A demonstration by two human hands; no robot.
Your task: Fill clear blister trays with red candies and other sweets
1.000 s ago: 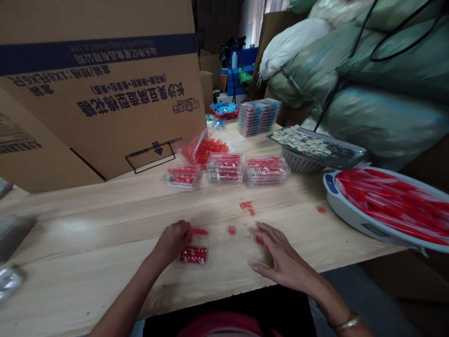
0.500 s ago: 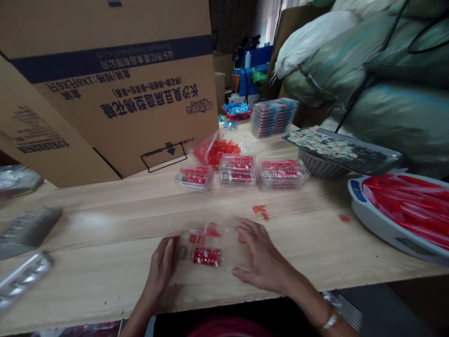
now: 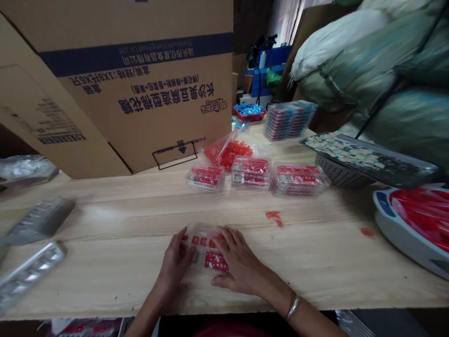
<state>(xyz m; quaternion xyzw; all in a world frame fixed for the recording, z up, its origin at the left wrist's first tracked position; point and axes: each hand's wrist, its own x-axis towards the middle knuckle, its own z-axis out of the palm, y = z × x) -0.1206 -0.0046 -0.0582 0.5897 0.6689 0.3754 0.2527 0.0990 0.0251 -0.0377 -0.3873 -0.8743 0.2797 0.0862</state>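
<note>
A clear plastic box (image 3: 200,271) lies on the table between my hands, its lid folded over. Inside show a dark red printed packet (image 3: 214,261), a row of small red squares (image 3: 203,241) and a greenish piece partly behind my thumb. My left hand (image 3: 176,260) grips the left edge, thumb on top and fingers around the far corner. Over the right side curves my right hand (image 3: 238,262), fingers on the lid and thumb at the near edge. It hides the box's right end.
Behind stand filled clear boxes (image 3: 251,173) and a bag of red pieces (image 3: 235,153). A large carton (image 3: 168,126) fills the back left. Loose red squares (image 3: 274,216) lie at mid-table. Right are a tray (image 3: 403,164) and a white basin (image 3: 389,220); left, plastic trays (image 3: 31,271).
My right hand has moved left onto the box, and the open lid is now folded over. My left hand has stayed at its left side. The view has swung left.
</note>
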